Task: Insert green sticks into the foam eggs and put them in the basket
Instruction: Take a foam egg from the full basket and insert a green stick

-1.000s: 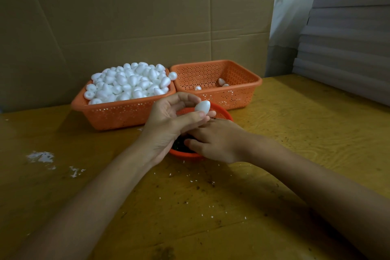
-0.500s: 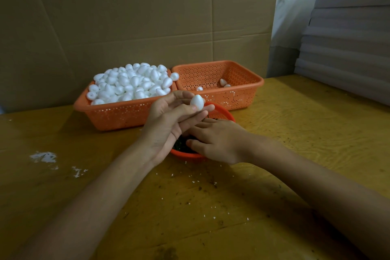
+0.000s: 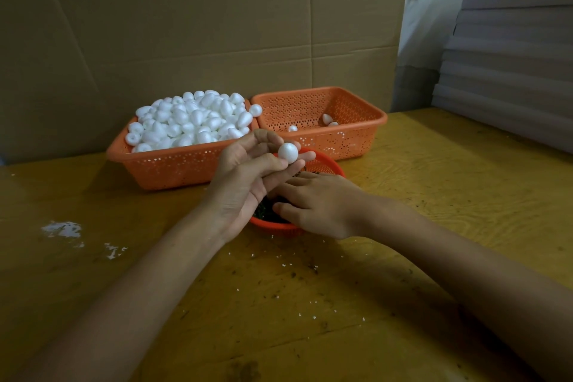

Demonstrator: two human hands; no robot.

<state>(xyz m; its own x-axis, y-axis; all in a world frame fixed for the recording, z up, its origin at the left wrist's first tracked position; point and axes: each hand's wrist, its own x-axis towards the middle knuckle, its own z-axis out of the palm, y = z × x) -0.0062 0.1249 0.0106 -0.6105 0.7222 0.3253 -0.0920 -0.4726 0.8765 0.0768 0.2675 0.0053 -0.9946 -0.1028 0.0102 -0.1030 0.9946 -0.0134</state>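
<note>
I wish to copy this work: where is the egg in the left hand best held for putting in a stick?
Pinch the egg round its middle, thumb from the near side, fingers behind, as the left hand does. That leaves its rounded end free to be pierced, which seems best.

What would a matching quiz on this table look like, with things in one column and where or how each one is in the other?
Things:
1. left basket
2. right basket
3. round bowl
4. held egg

States:
A. pinched in the left hand
B. holds only a few eggs
C. heaped full
D. under the right hand, dark sticks inside

Pairs: 1-C, 2-B, 3-D, 4-A
</note>
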